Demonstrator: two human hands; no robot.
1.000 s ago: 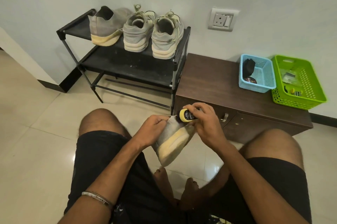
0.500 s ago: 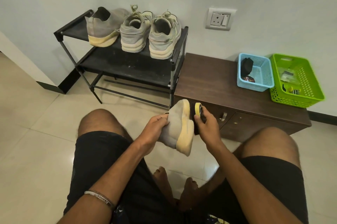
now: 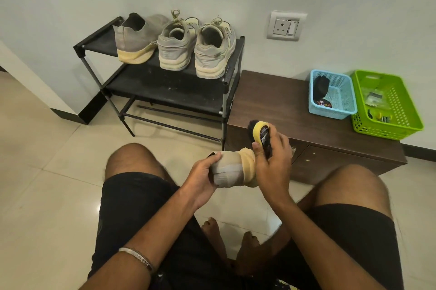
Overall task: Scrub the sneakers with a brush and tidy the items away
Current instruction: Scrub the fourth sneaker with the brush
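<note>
A grey sneaker (image 3: 232,168) is gripped by the left hand (image 3: 204,175) between the knees, above the floor (image 3: 59,171). A brush (image 3: 259,133) is clasped in the right hand (image 3: 271,162), bristles clear of the sneaker. Three more sneakers (image 3: 174,44) are kept on the rack (image 3: 165,87).

Single head-worn wide-angle view, looking forward and down, close over lap and hands; shoe rack (image 3: 162,87) at 11 o'clock, cabinet (image 3: 283,110) at 1 o'clock.
</note>
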